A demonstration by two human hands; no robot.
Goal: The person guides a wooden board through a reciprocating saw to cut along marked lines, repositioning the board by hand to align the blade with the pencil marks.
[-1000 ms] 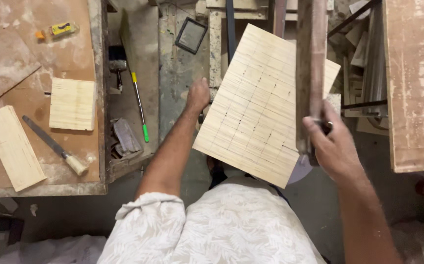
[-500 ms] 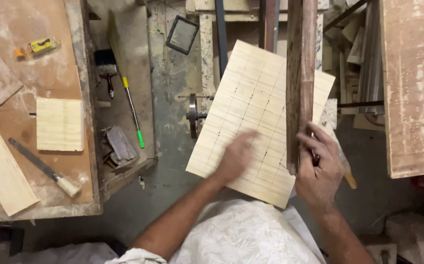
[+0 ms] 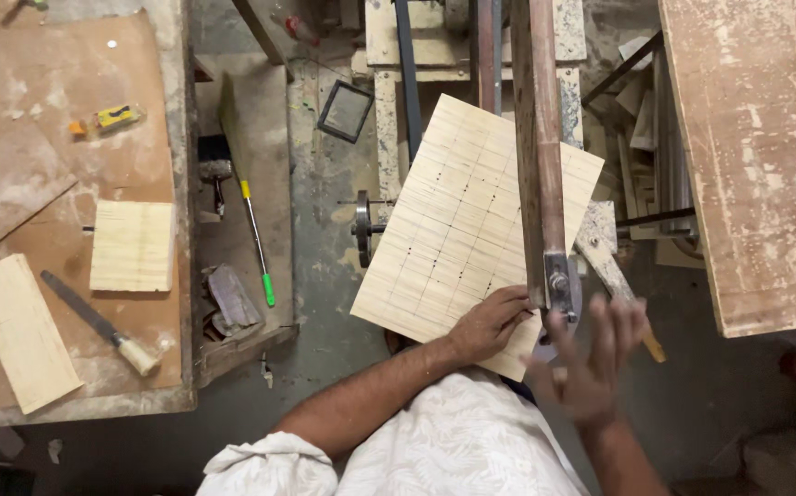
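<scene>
A pale wooden panel (image 3: 462, 220) ruled with a pencil grid and dotted with small holes lies tilted on a machine table. My left hand (image 3: 490, 323) rests flat on its near edge, fingers curled over the wood. My right hand (image 3: 595, 354) hovers blurred just right of the panel's near corner, fingers spread, holding nothing. A dark vertical machine arm (image 3: 538, 138) crosses above the panel, ending in a metal clamp (image 3: 559, 287) close to my right hand.
A workbench (image 3: 67, 386) on the left carries two pale wood blocks (image 3: 132, 246) (image 3: 22, 331), a file with a pale handle (image 3: 100, 321) and a small yellow object (image 3: 118, 117). A green-tipped pencil (image 3: 256, 243) lies on a lower ledge. A worn board (image 3: 756, 156) stands at right.
My left hand moved from the panel's far left edge to its near edge. My right hand let go of the machine arm and opened. The view shifted.
</scene>
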